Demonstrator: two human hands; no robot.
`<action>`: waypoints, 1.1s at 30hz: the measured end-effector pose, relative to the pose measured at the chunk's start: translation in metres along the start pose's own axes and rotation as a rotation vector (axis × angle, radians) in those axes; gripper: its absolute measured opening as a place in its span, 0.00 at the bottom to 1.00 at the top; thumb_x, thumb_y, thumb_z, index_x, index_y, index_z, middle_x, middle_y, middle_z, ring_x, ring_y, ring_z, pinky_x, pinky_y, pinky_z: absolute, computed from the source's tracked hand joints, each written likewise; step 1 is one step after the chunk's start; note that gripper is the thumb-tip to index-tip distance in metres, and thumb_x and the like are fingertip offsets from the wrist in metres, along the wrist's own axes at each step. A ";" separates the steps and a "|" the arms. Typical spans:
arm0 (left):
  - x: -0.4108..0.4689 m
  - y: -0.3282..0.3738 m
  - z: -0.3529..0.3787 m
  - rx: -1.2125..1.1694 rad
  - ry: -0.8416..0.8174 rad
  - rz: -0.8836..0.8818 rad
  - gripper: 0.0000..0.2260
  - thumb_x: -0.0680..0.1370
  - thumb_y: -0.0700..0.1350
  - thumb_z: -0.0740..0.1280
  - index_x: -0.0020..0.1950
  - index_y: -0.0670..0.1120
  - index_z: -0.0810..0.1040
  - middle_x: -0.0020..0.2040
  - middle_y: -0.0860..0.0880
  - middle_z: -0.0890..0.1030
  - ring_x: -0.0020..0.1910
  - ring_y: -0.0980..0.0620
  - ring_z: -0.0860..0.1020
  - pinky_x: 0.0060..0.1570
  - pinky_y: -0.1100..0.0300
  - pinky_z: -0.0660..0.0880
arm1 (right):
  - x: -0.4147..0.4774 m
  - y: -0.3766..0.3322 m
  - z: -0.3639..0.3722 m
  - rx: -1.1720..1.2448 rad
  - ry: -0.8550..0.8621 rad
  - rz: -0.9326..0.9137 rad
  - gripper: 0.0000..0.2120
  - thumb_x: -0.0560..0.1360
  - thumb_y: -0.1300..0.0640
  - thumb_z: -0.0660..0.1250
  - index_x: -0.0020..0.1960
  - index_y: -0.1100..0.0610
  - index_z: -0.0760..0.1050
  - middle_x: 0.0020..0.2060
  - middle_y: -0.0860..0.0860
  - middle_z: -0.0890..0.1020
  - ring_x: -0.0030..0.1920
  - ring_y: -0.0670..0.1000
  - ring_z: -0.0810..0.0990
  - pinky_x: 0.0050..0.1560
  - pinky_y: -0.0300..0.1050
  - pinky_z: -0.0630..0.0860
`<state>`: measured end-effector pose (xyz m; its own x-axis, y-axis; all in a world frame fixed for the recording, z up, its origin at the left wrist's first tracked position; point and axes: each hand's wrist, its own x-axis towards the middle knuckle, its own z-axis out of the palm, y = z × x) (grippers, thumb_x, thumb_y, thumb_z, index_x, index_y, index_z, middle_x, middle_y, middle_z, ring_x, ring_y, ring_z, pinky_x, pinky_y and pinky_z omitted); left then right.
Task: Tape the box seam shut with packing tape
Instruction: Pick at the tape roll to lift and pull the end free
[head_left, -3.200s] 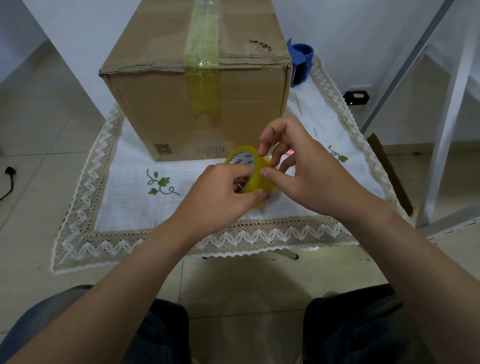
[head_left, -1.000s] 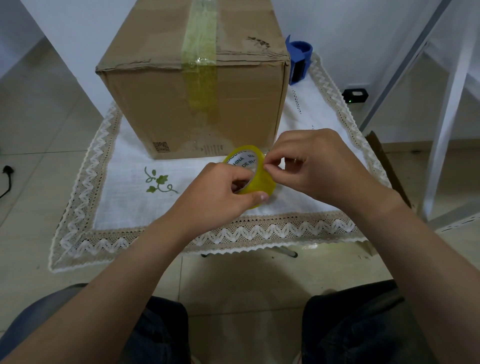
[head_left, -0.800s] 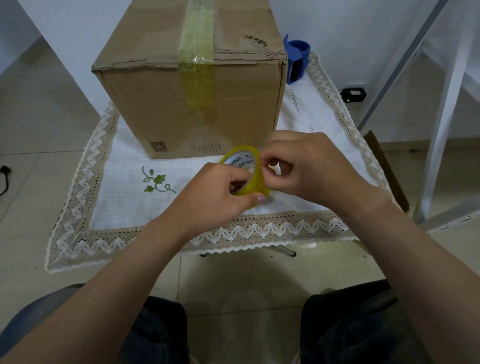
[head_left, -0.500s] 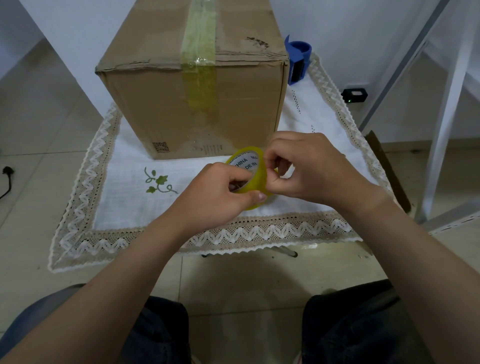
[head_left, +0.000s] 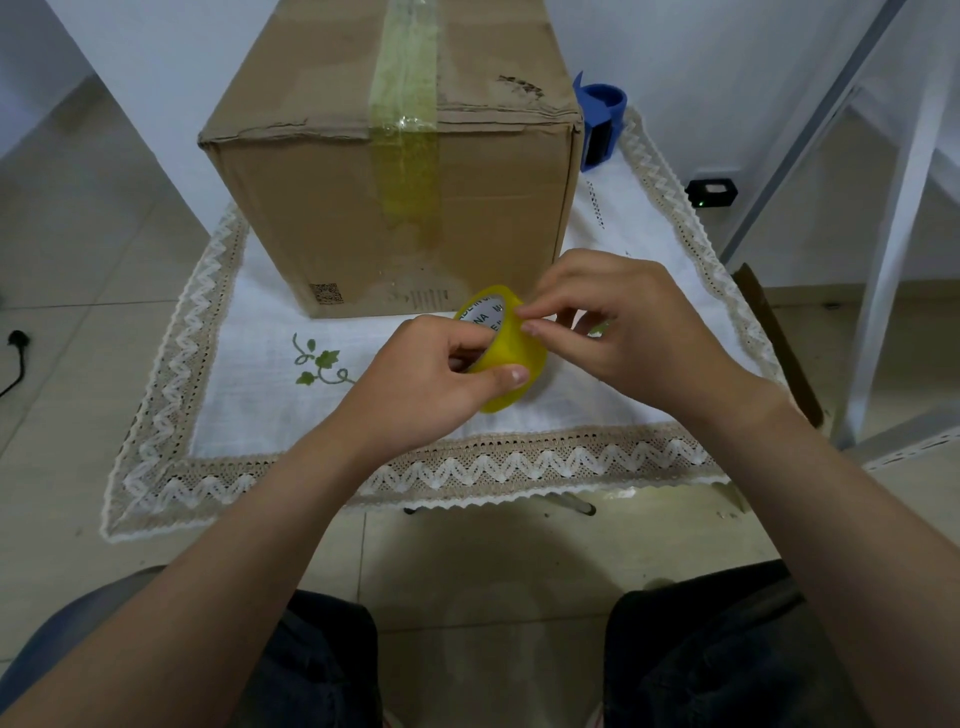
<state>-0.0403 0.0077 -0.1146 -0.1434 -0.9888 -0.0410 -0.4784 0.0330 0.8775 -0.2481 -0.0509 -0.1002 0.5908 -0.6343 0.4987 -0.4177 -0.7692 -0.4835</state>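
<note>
A brown cardboard box (head_left: 322, 197) stands on the small table, with a yellowish tape strip (head_left: 408, 130) running over its top seam and down the front face. In front of the box, my left hand (head_left: 426, 384) grips a yellow roll of packing tape (head_left: 511, 353), thumb on the outside and fingers inside the core. My right hand (head_left: 618, 322) touches the roll's upper right surface, with thumb and forefinger tips pinched together on the tape. No loose tape end shows clearly.
A white cloth with a lace border (head_left: 467, 462) covers the table. A blue tape dispenser (head_left: 600, 124) sits behind the box's right corner. A white metal frame (head_left: 893, 218) rises at the right. My knees are below the table's front edge.
My right fingers have kept shifting over the roll's surface, from spread apart to pinched at its top right. The roll stays in my left hand at nearly the same spot.
</note>
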 end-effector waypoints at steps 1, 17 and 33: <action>0.000 0.000 0.000 0.002 0.004 -0.002 0.07 0.79 0.43 0.75 0.48 0.40 0.87 0.44 0.35 0.85 0.48 0.36 0.84 0.53 0.39 0.81 | 0.000 0.000 0.000 -0.004 0.003 -0.001 0.04 0.77 0.58 0.74 0.51 0.58 0.87 0.46 0.51 0.84 0.40 0.48 0.82 0.38 0.44 0.80; 0.000 0.006 -0.003 -0.115 0.096 -0.016 0.06 0.82 0.45 0.72 0.49 0.46 0.88 0.42 0.46 0.89 0.40 0.52 0.86 0.42 0.56 0.80 | 0.001 -0.005 -0.005 -0.029 -0.106 0.101 0.02 0.83 0.59 0.65 0.51 0.55 0.75 0.50 0.44 0.75 0.46 0.50 0.76 0.49 0.54 0.77; -0.003 0.004 -0.006 -0.071 0.123 0.011 0.13 0.82 0.48 0.72 0.49 0.37 0.86 0.45 0.35 0.85 0.46 0.37 0.85 0.47 0.42 0.82 | 0.002 -0.005 0.000 0.375 0.031 0.357 0.24 0.76 0.63 0.74 0.69 0.52 0.73 0.44 0.49 0.85 0.42 0.50 0.82 0.46 0.44 0.81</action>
<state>-0.0366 0.0103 -0.1087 -0.0393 -0.9989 0.0239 -0.4146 0.0381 0.9092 -0.2451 -0.0486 -0.0969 0.4336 -0.8584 0.2741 -0.3098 -0.4276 -0.8492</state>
